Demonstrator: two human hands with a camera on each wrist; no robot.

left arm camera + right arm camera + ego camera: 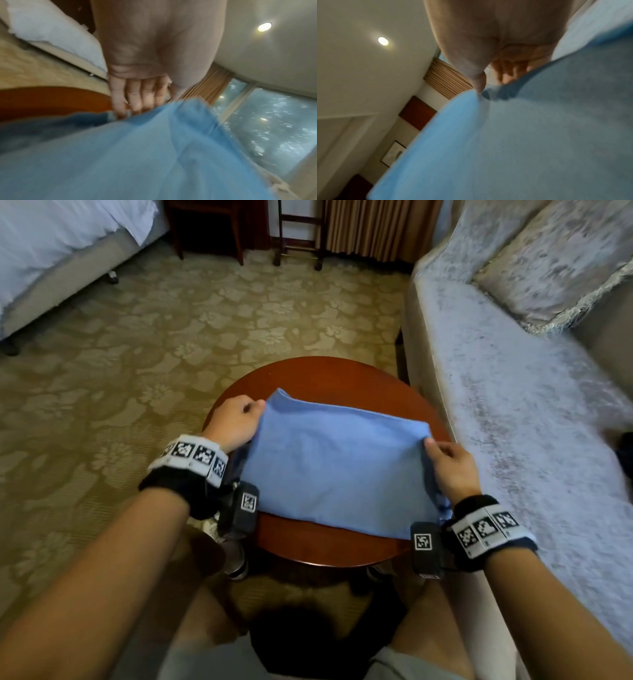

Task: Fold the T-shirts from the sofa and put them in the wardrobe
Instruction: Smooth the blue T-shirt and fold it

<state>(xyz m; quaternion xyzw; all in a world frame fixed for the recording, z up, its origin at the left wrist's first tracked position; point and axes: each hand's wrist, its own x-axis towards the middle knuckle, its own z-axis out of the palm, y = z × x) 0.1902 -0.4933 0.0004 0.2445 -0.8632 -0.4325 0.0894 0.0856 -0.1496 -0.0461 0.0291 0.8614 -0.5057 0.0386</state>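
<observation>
A light blue T-shirt [337, 467], folded into a rough rectangle, lies on a small round wooden table [329, 546] in front of me. My left hand [239, 421] pinches its far left corner, thumb on top. My right hand [448, 465] pinches the far right corner, and both corners are lifted off the table. In the left wrist view the fingers [135, 97] reach under the blue cloth [137, 155]. The right wrist view shows the thumb [479, 82] pressing on the blue cloth [513, 135]. The wardrobe is out of sight.
A pale grey sofa [513, 405] with a cushion [555, 265] runs along the right, close to the table. A bed with white bedding [51, 237] stands at the far left. Dark wooden furniture [209, 227] and a curtain [370, 227] line the far wall. Patterned carpet [171, 337] covers the floor.
</observation>
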